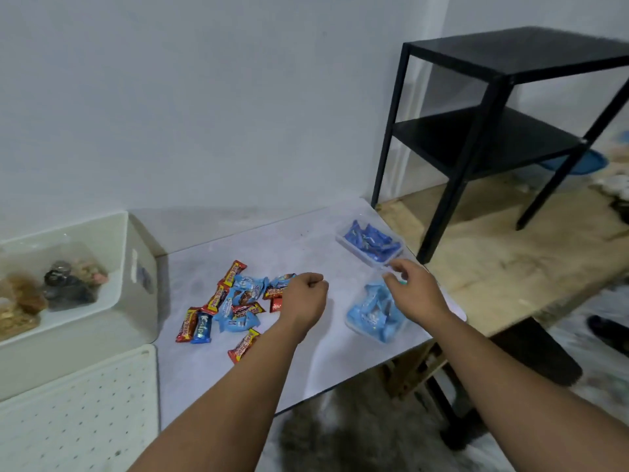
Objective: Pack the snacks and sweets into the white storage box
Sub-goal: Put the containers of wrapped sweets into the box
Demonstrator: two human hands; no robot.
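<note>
Your white storage box (pixel 136 267) sits at the far left of the pale table (pixel 306 362), open-topped, with clear packs of brown and dark sweets already inside. Its dotted white lid (pixel 78 413) lies flat in front of it. Just right of the box, a loose heap of snacks (pixel 231 303) is scattered on the table: red-and-yellow bars, one dark blue bar, and light blue wrapped pieces.

Your left hand (pixel 304 298) is curled into a loose fist at the right edge of that heap; you cannot tell whether it holds anything. Your right hand (pixel 413 289) hovers half-curled, fingers bent, between two clear tubs: a far one (pixel 372 245) with dark blue packets and a near one (pixel 374 316) with light blue packets.
</note>
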